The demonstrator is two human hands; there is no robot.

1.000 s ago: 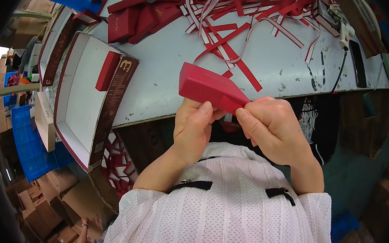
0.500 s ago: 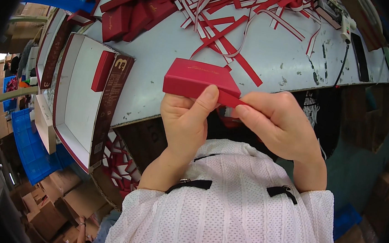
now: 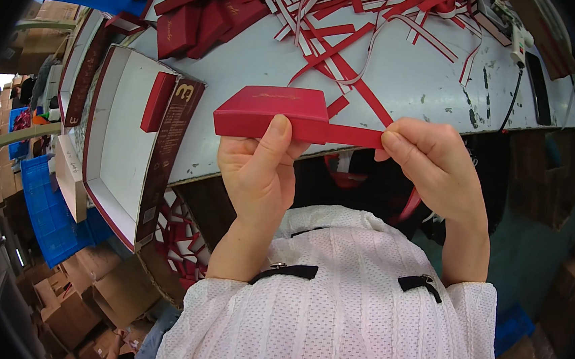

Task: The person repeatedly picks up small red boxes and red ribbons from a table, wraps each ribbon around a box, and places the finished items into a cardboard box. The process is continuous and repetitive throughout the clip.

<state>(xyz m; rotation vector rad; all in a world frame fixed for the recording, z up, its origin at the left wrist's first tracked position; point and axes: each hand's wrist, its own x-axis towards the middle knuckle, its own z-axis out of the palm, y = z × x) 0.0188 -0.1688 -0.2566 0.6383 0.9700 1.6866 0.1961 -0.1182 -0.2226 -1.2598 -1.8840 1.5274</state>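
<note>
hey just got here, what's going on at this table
Someone's left hand holds a red box. The right hand pinches a red ribbon stretched straight out from the box's near side. Beyond them, loose ribbons and a heap of red boxes lie on the table; an open tray at the left holds another box.

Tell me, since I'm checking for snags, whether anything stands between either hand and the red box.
Nothing visible blocks either hand. The left hand holds the red box directly. Only a red strip spans the gap from the box to the right hand, which pinches it.
</note>
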